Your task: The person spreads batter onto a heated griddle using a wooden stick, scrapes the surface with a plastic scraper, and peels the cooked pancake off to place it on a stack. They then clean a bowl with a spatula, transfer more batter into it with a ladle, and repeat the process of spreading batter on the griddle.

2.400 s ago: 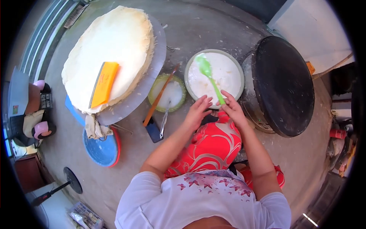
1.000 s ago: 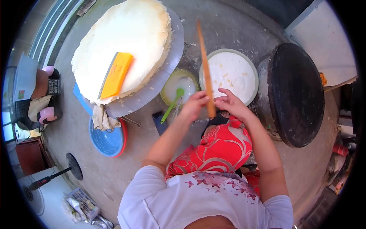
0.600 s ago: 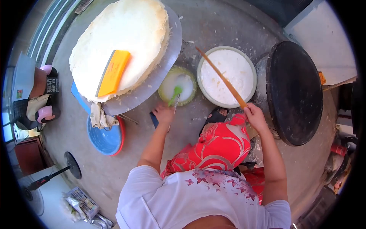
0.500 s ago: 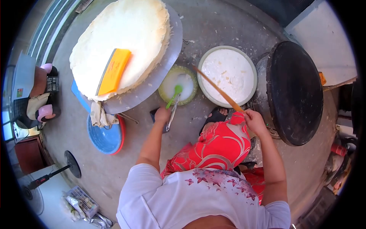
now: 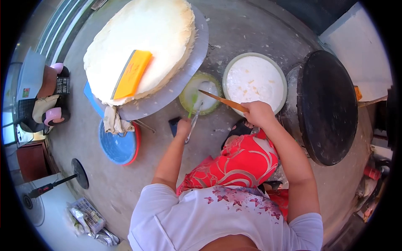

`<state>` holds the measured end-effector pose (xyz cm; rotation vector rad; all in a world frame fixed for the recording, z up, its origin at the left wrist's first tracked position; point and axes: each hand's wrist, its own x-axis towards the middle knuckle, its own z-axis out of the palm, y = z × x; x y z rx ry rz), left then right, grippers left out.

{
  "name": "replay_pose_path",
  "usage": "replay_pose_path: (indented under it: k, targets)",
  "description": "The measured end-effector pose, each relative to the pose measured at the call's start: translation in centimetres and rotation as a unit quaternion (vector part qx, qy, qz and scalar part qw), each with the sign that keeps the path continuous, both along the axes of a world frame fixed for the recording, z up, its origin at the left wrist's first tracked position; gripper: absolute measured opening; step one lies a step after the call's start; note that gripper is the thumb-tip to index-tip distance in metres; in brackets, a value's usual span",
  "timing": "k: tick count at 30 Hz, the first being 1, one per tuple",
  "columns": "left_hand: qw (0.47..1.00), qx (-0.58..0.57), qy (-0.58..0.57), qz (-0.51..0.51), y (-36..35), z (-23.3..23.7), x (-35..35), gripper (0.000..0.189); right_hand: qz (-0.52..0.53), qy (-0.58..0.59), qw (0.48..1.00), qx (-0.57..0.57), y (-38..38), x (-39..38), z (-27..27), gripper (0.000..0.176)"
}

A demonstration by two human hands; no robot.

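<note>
Right hand is clamped around one end of the thin wooden stick. The stick's long axis runs nearly level across my view, with the free tip pointing left and a bit up, over the small green bowl, just beside the big bowl of white batter. Left hand is down by the metal tongs; can't tell if it's gripping them. Everything sits on a dusty concrete floor, with the round black griddle off to the right.

Bright, even daylight — soft shadows, sharp centre — strong fisheye bending and black vignette at the edges.
</note>
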<state>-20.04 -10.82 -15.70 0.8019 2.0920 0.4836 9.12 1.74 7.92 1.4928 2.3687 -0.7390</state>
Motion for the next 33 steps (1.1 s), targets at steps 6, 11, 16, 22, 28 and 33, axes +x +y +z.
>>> replay_pose_path:
  k: [6,11,16,22,28,33]
  targets:
    - [0.989,0.091,0.072,-0.091,-2.4,8.9,4.3,0.029,-0.060,0.038,0.991,-0.116,0.9,-1.1,-3.5,0.035]
    - [0.985,0.092,0.113,-0.096,-1.3,8.8,5.5,0.030,-0.100,0.042,0.986,-0.130,0.4,-0.9,-3.6,0.035]
    - [0.982,0.070,0.156,-0.077,0.3,4.0,2.0,0.030,-0.059,0.028,0.997,-0.030,-0.9,2.0,-0.8,0.035]
    - [0.835,0.177,0.461,-0.243,-0.1,6.7,2.9,0.040,-0.208,0.190,0.959,-0.031,-4.3,8.5,-0.2,0.036]
    - [0.809,0.147,0.419,-0.386,-1.5,1.7,3.2,0.047,-0.321,0.363,0.873,-0.053,-10.5,13.4,-1.8,0.038]
    - [0.972,-0.030,0.083,-0.216,1.4,-0.4,2.2,0.029,-0.394,0.381,0.833,-0.073,-14.6,14.9,0.0,0.040]
